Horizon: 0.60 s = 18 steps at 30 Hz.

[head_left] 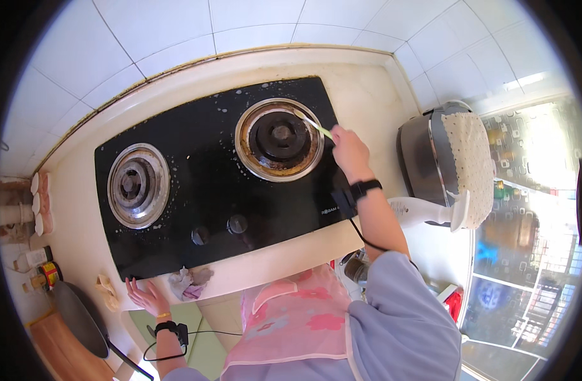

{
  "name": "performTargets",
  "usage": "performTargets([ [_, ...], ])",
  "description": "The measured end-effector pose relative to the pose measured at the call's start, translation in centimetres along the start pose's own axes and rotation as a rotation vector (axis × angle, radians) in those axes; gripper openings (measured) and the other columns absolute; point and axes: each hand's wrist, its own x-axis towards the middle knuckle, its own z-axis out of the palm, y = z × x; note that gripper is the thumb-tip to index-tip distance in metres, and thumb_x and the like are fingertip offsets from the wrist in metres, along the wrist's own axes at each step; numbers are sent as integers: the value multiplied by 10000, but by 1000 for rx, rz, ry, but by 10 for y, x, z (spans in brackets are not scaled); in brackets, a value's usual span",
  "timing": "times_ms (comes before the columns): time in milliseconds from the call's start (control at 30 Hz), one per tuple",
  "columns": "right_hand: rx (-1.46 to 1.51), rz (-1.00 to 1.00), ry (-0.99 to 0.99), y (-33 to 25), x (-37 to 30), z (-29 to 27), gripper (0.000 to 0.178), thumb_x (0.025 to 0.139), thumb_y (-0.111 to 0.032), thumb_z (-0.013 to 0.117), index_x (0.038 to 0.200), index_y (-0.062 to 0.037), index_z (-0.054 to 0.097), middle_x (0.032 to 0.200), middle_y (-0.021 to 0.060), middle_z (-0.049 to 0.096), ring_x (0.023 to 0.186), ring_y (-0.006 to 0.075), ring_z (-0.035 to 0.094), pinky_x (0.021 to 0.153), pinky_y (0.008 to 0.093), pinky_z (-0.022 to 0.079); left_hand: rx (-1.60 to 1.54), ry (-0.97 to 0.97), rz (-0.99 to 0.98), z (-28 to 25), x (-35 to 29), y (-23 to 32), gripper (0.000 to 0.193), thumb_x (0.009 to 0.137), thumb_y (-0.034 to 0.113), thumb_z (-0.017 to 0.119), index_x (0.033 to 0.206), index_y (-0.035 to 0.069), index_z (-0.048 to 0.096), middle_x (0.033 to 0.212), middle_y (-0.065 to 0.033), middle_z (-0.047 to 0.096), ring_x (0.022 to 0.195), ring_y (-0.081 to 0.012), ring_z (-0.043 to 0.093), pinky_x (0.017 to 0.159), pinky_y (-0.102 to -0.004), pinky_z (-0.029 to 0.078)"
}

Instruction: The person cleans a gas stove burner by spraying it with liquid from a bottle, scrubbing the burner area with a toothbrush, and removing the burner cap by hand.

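Note:
My right hand (351, 154) grips a toothbrush (318, 126) with a pale green handle. Its head meets the upper right part of the metal ring around the right burner (281, 134), where brown grime shows. That burner sits in a black glass cooktop (199, 168) spotted with whitish drops and foam. At the cooktop's front left corner, my left hand (147, 298) lies with its fingers spread, holding nothing. A crumpled greyish-pink cloth (190, 283) is on the counter edge just right of it. The left burner (137, 184) has a shinier ring.
To the right stand a grey appliance (421, 159) under a dotted cloth and a white bottle (423, 209) lying near it. A dark frying pan (80, 317), a wooden board (65, 346) and several jars crowd the left. Two knobs (237, 223) project near the cooktop's front.

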Motion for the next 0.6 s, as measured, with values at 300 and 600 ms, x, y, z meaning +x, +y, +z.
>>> performTargets([
  [300, 27, 32, 15, 21, -92, -25, 84, 894, -155, 501, 939, -157, 572, 826, 127, 592, 756, 360, 594, 632, 470, 469, 12, -9, 13, 2, -2, -4, 401, 942, 273, 494, 1244, 13, 460, 1378, -142, 423, 1248, -353, 390, 1048, -494, 264],
  [600, 230, -6, -17, 5, -145, -10, 92, 899, -150, 540, 988, -154, 566, 855, 94, 587, 759, 335, 595, 628, 442, 474, -46, -2, -11, -3, -1, 1, 406, 943, 283, 496, 1237, 5, 460, 1372, -134, 425, 1245, -353, 389, 1052, -491, 262],
])
